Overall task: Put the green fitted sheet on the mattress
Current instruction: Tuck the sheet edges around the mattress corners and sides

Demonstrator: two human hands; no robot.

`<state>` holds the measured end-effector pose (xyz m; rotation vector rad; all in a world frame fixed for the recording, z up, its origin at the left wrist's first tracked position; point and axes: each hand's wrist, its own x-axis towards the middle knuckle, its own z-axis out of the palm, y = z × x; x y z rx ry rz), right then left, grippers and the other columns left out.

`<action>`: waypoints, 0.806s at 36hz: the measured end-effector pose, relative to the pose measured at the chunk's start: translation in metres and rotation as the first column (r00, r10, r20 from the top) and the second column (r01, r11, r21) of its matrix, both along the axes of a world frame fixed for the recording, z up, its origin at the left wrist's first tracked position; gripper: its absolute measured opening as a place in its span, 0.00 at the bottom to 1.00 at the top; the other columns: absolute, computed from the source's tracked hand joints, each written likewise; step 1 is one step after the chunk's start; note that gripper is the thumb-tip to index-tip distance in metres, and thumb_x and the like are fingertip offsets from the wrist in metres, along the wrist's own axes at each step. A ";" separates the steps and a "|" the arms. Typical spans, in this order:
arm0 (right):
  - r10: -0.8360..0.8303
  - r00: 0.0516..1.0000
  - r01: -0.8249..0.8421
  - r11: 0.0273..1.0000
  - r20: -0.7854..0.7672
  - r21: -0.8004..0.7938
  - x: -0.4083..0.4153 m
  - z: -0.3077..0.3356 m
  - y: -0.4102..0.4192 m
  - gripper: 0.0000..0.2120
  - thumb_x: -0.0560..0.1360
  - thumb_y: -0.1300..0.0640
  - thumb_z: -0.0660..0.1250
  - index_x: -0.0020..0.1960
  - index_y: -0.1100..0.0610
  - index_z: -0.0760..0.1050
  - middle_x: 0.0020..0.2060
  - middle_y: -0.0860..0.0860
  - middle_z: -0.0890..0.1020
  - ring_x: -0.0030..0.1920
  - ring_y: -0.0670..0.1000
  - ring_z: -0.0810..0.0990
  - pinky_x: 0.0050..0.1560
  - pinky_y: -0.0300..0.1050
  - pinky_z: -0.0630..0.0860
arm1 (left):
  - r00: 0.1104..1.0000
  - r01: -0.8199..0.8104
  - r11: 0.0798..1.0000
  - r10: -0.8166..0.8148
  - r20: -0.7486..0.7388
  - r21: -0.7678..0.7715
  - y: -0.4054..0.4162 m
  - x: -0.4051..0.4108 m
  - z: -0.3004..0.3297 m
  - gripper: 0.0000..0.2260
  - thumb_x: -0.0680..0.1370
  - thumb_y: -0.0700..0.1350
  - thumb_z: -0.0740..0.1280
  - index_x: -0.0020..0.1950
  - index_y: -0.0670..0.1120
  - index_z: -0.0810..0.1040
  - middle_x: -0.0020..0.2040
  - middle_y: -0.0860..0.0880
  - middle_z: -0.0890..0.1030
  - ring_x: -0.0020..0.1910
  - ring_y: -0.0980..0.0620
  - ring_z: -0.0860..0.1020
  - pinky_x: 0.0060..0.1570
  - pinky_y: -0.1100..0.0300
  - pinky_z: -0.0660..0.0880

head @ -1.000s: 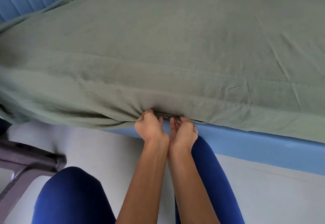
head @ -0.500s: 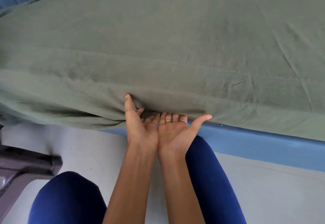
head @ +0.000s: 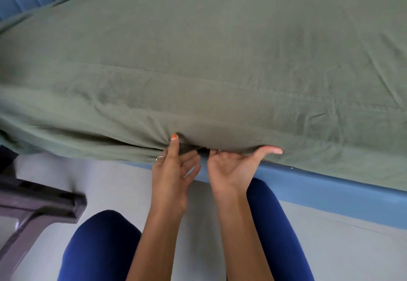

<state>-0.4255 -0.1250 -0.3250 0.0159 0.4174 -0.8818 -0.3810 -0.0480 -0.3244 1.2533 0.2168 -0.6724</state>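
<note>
Hands have drifted apart since half a second ago: left hand [head: 174, 170] spread, right hand [head: 231, 168] palm-up, fingers tucked beneath green fitted sheet [head: 220, 71].

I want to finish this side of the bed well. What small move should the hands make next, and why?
Probably push the fingers of both hands further under the mattress edge. The left hand and right hand are palm-up at the hem of the green fitted sheet, where it bunches, and the blue bed frame shows just below.

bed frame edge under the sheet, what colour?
Blue: the bed frame edge runs below the green fitted sheet, clearest in the head view.
</note>
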 end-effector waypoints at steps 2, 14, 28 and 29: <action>0.036 0.997 -0.038 0.999 -0.074 -0.017 -0.005 0.002 0.001 0.38 0.66 0.24 0.55 0.66 0.47 0.73 0.61 0.49 0.80 0.63 0.53 0.77 0.68 0.52 0.69 | 1.000 -0.016 1.000 0.016 -0.012 0.009 0.008 -0.004 -0.004 0.09 0.79 0.49 0.64 0.53 0.45 0.76 0.52 0.39 0.82 0.52 0.46 0.82 0.52 0.53 0.78; 0.087 0.793 -0.184 0.978 -0.603 -0.102 -0.040 -0.004 0.048 0.09 0.81 0.62 0.59 0.60 0.61 0.72 0.58 0.60 0.79 0.57 0.53 0.80 0.63 0.47 0.74 | 0.875 -0.197 0.945 0.050 -0.482 -0.260 0.002 0.021 -0.018 0.10 0.81 0.44 0.61 0.43 0.40 0.68 0.45 0.42 0.70 0.42 0.46 0.72 0.57 0.53 0.70; 0.154 0.780 -0.343 0.916 -0.607 -0.208 -0.014 -0.003 0.063 0.07 0.80 0.66 0.58 0.55 0.63 0.73 0.53 0.60 0.80 0.54 0.53 0.81 0.58 0.44 0.76 | 0.931 -0.254 0.955 0.197 -0.307 -0.155 0.000 0.056 -0.018 0.08 0.79 0.30 0.61 0.39 0.36 0.70 0.36 0.40 0.75 0.39 0.46 0.74 0.30 0.63 0.78; 0.152 0.787 -0.342 0.914 -0.597 -0.219 -0.011 -0.002 0.062 0.08 0.80 0.66 0.58 0.57 0.63 0.73 0.54 0.60 0.80 0.55 0.53 0.81 0.59 0.44 0.76 | 0.941 -0.226 0.963 0.177 -0.288 -0.148 0.000 0.059 -0.017 0.08 0.79 0.30 0.60 0.40 0.36 0.70 0.39 0.40 0.74 0.41 0.45 0.74 0.35 0.63 0.78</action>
